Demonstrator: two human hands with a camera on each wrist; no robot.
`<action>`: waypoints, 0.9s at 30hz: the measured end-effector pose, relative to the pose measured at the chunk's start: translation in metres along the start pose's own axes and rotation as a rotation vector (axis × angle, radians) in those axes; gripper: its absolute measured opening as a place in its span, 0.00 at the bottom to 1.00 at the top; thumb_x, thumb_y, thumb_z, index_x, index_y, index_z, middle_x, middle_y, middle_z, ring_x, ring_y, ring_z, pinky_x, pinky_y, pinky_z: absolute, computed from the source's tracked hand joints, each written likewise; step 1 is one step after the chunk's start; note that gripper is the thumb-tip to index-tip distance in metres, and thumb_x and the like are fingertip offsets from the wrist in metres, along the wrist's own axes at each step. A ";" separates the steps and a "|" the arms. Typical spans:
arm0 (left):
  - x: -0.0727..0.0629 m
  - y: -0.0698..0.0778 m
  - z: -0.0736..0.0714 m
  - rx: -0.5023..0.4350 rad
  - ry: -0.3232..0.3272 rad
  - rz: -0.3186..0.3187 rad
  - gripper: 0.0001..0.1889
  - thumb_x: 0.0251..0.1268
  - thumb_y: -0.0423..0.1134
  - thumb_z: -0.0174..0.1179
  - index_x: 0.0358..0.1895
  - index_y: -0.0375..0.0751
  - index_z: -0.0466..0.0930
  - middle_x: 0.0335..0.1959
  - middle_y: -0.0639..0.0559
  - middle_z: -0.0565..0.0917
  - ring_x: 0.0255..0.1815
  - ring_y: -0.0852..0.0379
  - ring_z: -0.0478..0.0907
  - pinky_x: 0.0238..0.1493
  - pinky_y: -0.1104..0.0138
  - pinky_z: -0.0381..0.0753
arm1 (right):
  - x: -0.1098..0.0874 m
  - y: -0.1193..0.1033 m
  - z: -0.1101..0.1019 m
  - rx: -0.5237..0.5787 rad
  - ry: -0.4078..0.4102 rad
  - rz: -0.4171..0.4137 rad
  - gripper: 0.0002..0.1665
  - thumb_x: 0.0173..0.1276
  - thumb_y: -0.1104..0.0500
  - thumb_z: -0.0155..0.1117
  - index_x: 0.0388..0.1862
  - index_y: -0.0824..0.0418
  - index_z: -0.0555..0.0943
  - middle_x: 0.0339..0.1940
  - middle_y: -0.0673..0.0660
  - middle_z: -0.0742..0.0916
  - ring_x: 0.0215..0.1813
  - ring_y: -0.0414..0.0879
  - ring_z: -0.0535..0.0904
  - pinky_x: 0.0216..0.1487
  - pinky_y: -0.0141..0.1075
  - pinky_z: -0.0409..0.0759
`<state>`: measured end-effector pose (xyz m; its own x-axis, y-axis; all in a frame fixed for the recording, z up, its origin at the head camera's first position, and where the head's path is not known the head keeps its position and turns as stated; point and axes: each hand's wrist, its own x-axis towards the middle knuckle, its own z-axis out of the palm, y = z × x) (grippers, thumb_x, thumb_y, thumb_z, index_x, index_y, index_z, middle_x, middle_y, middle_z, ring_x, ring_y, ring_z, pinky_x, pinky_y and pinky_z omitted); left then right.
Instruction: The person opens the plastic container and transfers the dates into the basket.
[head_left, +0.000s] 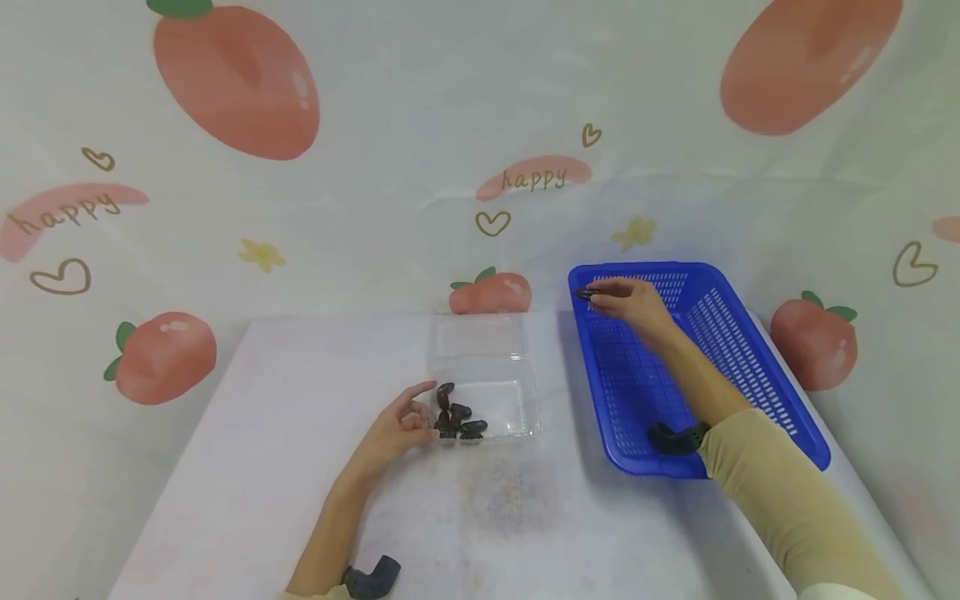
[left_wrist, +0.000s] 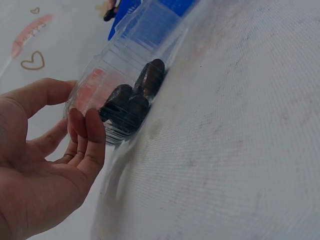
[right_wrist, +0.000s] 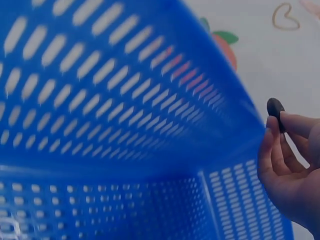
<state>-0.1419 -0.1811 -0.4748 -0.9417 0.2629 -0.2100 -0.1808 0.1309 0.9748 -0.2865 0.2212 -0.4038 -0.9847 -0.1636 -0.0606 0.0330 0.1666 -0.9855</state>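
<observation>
Over the far left corner of a blue plastic basket [head_left: 592, 375], my right hand [head_left: 637, 310] pinches a dark, shiny, oblong date [head_left: 585, 293] between thumb and fingers. In the right wrist view, the end of the date [right_wrist: 275, 107] sticks out above the fingertips, level with the basket rim. My left hand [head_left: 393, 427] holds the left side of an open clear plastic container [head_left: 510, 410], thumb near its front corner and index finger farther back. Several dates [head_left: 455, 412] lie together in the container's left half, close by those fingers.
The hinged lid [head_left: 480, 336] of the container lies folded back towards the wall. White cloth covers the table [head_left: 300, 375], and a fruit-printed sheet [head_left: 375, 208] hangs behind it. Dark wrist cameras [head_left: 372, 577] are worn on both wrists; the right one overlaps the basket.
</observation>
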 end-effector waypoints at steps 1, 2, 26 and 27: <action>0.000 0.000 0.000 0.002 -0.001 0.000 0.42 0.55 0.24 0.64 0.75 0.45 0.61 0.43 0.46 0.70 0.35 0.58 0.73 0.41 0.67 0.77 | 0.001 0.003 -0.002 0.012 0.002 0.003 0.27 0.71 0.64 0.64 0.64 0.77 0.72 0.56 0.62 0.81 0.47 0.38 0.84 0.56 0.35 0.80; 0.000 -0.001 0.000 0.003 -0.004 0.003 0.42 0.55 0.24 0.65 0.75 0.44 0.61 0.43 0.46 0.70 0.35 0.58 0.73 0.41 0.67 0.77 | 0.001 0.007 -0.005 0.020 0.004 0.007 0.27 0.71 0.64 0.64 0.64 0.78 0.72 0.54 0.60 0.82 0.46 0.37 0.84 0.56 0.35 0.80; -0.003 -0.004 -0.001 0.001 -0.012 0.019 0.41 0.56 0.26 0.66 0.75 0.43 0.61 0.44 0.44 0.69 0.37 0.57 0.73 0.42 0.67 0.78 | 0.016 0.057 -0.030 -0.175 -0.035 0.150 0.26 0.73 0.65 0.61 0.64 0.78 0.72 0.52 0.64 0.85 0.38 0.31 0.83 0.46 0.30 0.83; -0.003 -0.004 -0.002 0.006 -0.009 0.022 0.41 0.56 0.26 0.66 0.75 0.44 0.61 0.44 0.44 0.69 0.37 0.57 0.73 0.42 0.67 0.77 | 0.017 0.058 -0.030 -0.156 -0.038 0.156 0.26 0.72 0.65 0.61 0.64 0.79 0.71 0.50 0.62 0.86 0.38 0.32 0.83 0.46 0.30 0.83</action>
<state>-0.1393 -0.1839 -0.4779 -0.9429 0.2744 -0.1890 -0.1581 0.1311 0.9787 -0.3060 0.2569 -0.4571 -0.9624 -0.1604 -0.2192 0.1545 0.3408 -0.9274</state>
